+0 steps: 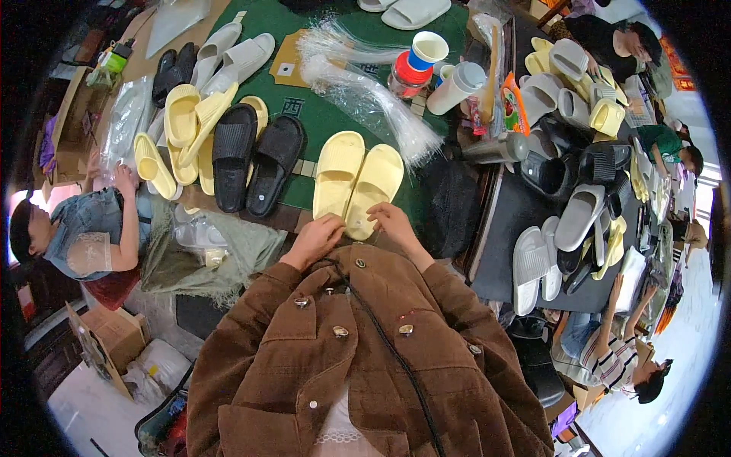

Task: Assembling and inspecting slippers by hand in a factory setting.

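A pair of pale yellow slide sandals point(356, 181) lies side by side on the green table mat point(320, 114), toes pointing away from me. My left hand point(316, 238) grips the heel end of the left sandal. My right hand point(390, 221) pinches the heel end of the right sandal. My brown buttoned jacket fills the lower middle of the view.
A pair of black slides point(255, 156) and several yellow slides point(183, 129) lie to the left. Clear plastic bags point(373, 91), cups point(426, 53) and a white tumbler point(457, 85) sit behind. Grey, black and yellow slides point(579, 175) crowd the dark table on the right. Other people sit left and right.
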Demonstrator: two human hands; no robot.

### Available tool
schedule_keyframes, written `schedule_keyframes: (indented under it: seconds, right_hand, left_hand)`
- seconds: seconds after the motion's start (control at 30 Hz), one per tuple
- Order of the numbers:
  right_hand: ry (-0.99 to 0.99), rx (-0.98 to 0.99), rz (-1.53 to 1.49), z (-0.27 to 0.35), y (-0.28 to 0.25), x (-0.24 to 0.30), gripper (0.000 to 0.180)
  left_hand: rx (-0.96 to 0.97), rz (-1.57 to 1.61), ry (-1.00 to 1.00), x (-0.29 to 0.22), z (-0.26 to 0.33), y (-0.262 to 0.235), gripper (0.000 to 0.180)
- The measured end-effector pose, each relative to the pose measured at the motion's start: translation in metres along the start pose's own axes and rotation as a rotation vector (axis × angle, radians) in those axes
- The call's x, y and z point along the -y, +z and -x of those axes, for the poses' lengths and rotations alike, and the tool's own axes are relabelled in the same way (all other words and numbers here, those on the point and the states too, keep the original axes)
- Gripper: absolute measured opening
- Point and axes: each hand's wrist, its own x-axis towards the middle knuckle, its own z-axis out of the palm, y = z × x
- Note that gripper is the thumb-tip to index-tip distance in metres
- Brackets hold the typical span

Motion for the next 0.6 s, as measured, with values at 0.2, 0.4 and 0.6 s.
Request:
schedule_keyframes:
  seconds: [0.2,0.4,0.6]
  right_hand:
    - [0.053,-0.051,-0.010,-0.003,0.005,-0.009,0.020]
    - [0.091,0.001,-0.017,-0.006,0.004,-0.011,0.026]
    - [-0.108,-0.079,-0.004,-0.021,0.015,-0.020,0.039]
  left_hand:
    - [0.178,0.014,0.084,-0.008,-0.004,-0.009,0.009]
    - [0.125,-0.067,0.077,0.003,-0.002,-0.001,0.014]
    - [-0.175,-0.172,-0.064,0.013,-0.014,0.006,0.024]
